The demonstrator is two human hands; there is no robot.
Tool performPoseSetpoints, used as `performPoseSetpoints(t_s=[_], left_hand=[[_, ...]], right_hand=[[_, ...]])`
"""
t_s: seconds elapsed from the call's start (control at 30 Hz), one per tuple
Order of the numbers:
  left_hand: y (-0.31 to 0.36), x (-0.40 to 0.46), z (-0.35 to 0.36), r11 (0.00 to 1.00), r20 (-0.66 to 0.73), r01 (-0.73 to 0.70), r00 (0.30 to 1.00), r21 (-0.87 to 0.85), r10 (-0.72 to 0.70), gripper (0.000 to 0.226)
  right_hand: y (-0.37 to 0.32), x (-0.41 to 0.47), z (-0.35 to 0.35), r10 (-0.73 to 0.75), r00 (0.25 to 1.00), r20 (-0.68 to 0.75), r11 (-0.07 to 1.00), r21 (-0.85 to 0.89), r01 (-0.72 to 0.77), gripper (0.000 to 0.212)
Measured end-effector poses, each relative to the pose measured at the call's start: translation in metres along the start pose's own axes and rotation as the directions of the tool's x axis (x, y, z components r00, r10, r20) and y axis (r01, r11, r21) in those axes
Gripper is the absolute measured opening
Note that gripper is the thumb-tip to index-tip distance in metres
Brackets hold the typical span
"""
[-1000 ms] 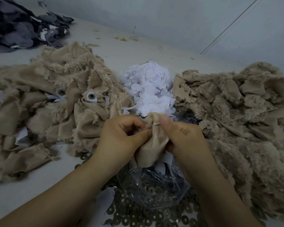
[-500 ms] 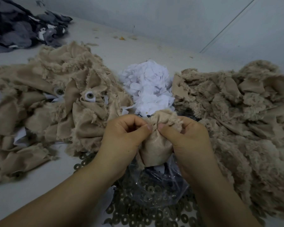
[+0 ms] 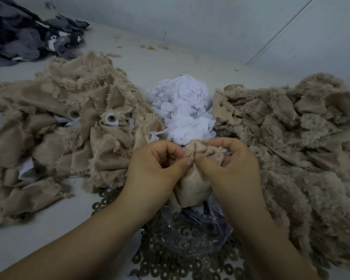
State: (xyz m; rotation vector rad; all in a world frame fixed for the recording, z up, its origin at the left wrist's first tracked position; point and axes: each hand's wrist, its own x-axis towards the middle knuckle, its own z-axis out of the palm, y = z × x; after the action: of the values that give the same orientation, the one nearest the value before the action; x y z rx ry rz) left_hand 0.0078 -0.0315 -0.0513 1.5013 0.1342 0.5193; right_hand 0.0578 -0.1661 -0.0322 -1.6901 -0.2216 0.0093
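both hands work one small beige fabric piece point(image 3: 194, 186) at centre frame, held up above the counter point(image 3: 49, 229). left hand point(image 3: 156, 170) sits on the left side of the piece, fingers curled, thumb tip pinching the gathered top edge. right hand point(image 3: 230, 168) is on the right side, thumb tip pressed against the same edge so the two thumbs nearly touch, other fingers curled over the furry top of the piece. smooth backing side of the piece faces the camera and hangs down between the two palms. directly under the piece is a clear plastic bag point(image 3: 190, 233), lying on a scatter of flat metal washers point(image 3: 170, 265) near the bottom edge. a pile of white paper scraps point(image 3: 182, 110) lies just behind the hands. big heap of beige fur pieces point(image 3: 59, 126) to the left, with round plastic eyes point(image 3: 111, 119) fitted in some pieces. another beige fur heap point(image 3: 291, 138) to the right, close beside the right hand. dark grey fabric pile point(image 3: 22, 35) far back left, well apart.
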Motion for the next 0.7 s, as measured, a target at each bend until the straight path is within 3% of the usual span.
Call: performPoseSetpoints(t_s=[0.13, 0.33, 0.53, 0.7], left_hand=[[0.001, 0.0, 0.001, 0.999, -0.002, 0.033, 0.999, -0.014, -0.033, 0.018], [0.011, 0.003, 0.001, 0.867, 0.107, 0.312, 0.95, -0.388, -0.294, 0.002], [0.014, 0.005, 0.001, 0.772, 0.179, 0.453, 0.89, -0.446, -0.419, 0.007], [0.013, 0.004, 0.003, 0.772, 0.173, 0.445, 0.894, -0.454, -0.413, 0.009]], right_hand=[[0.0, -0.001, 0.0, -0.062, 0.998, -0.005, 0.995, -0.076, 0.061, 0.022], [-0.003, -0.002, 0.001, 0.009, 0.999, 0.04, 0.994, 0.112, -0.014, 0.023], [-0.004, -0.002, 0.0, 0.015, 1.0, 0.023, 0.985, 0.171, -0.019, 0.021], [-0.004, -0.001, -0.001, 0.064, 0.998, 0.016, 0.976, 0.208, -0.066, 0.021]])
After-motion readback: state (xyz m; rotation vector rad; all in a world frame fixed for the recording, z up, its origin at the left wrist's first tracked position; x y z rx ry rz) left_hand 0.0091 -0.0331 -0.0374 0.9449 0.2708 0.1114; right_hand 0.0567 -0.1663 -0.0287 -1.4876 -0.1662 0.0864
